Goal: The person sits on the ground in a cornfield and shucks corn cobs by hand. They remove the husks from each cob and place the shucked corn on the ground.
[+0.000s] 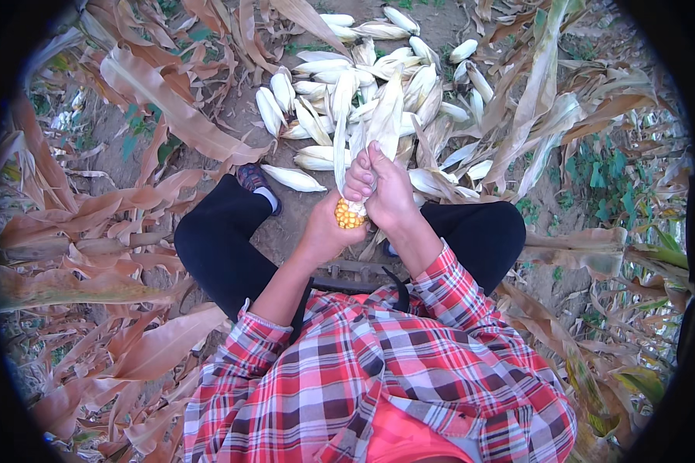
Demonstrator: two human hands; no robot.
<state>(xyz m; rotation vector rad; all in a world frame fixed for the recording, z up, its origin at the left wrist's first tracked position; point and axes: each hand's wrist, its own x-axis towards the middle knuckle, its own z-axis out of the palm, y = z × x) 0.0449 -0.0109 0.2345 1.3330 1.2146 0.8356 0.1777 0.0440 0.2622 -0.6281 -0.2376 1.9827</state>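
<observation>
Between my hands is an ear of corn with yellow kernels showing at its near end. My left hand is closed around the ear from the left and below. Pale dry husk leaves are gripped in the fist of my right hand, thumb uppermost, and stand up beyond it. Another long husk strip hangs away from the ear on the left. Most of the ear is hidden by my fingers and the husk. Just beyond my hands lies a pile of corn ears in white husks.
One husked-over ear lies on the soil near my shoe. Dry brown corn leaves and stalks crowd both sides. Green weeds grow at the right. My bent knees flank the work, with a low dark seat edge below my hands.
</observation>
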